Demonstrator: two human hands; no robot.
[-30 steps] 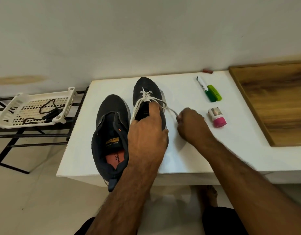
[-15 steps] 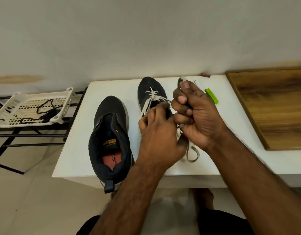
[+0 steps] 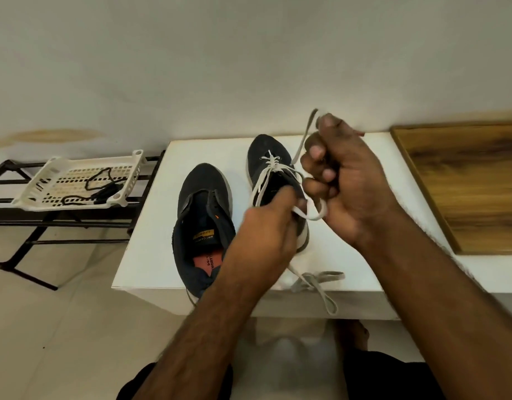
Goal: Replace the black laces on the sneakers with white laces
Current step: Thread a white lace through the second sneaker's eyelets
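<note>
Hands lacing dark fabric sneaker (image 3: 270, 166) on white table (image 3: 150, 249): left hand (image 3: 267, 226) pinches flat white lace (image 3: 302, 145); right hand (image 3: 347, 180) fisted around it. Unlaced sneaker (image 3: 204, 223) alongside.

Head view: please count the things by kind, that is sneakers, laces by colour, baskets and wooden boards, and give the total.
Sneakers: 2, the unlaced sneaker and the sneaker with white lace
White laces: 1, the white lace, held by both the left hand and the right hand
Black laces: 1 bundle, the black laces; the number of strands is unclear
Baskets: 1, the white basket
Wooden boards: 1, the wooden board
Total: 6
</note>
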